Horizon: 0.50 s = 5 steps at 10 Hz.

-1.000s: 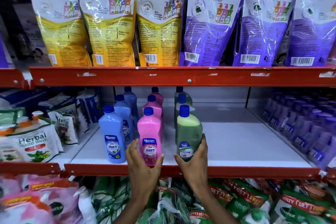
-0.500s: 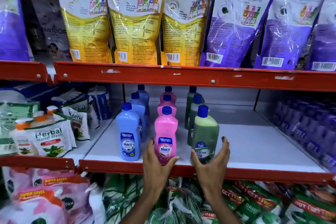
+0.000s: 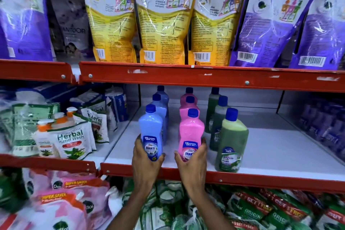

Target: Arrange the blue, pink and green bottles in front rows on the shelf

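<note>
Holding the front blue plastic bottle with a dark blue cap (image 3: 151,132), the left hand (image 3: 144,157) wraps around its bottom part. The right hand (image 3: 192,158) grips the front pink plastic bottle (image 3: 191,132) the same way. Both stand near the white shelf's red front edge (image 3: 261,178). Just beside them stands the front green bottle (image 3: 232,145), untouched, with more bottles lined up behind each.

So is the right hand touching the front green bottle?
Apart. The head view shows the right hand wrapped around the front pink bottle, with a strip of white shelf visible between its fingers and the front green bottle.
</note>
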### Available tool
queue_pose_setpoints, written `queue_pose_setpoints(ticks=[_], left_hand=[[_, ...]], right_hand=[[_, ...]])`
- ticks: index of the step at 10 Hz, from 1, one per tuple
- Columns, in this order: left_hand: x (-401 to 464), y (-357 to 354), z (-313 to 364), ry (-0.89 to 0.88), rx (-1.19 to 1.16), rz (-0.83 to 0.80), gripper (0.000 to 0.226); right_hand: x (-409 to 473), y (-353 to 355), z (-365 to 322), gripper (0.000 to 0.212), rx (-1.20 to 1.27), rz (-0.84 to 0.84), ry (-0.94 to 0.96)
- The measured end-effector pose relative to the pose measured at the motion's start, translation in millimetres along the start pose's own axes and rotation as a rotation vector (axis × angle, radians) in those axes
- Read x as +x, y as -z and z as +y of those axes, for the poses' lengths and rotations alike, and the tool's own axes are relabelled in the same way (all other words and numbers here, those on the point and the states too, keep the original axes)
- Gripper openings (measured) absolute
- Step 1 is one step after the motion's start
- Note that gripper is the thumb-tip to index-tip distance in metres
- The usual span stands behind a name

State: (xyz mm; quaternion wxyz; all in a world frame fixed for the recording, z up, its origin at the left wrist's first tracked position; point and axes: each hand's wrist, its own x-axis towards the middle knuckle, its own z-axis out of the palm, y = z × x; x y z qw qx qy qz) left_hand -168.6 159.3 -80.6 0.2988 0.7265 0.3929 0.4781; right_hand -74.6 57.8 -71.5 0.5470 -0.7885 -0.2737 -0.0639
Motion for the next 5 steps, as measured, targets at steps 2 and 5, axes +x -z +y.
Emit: queue_pose_setpoints(ticks=[2,5], left_hand=[[-4,0,-3,-0.016,-0.039,0.028,0.097],[-19,15,14,-0.181,0.027,0.140,0.112]], right_hand=[[1,-3,4,0.091,0.052,0.052,0.021],[-5,17,-1,0.108,0.081,0.100,0.098]])
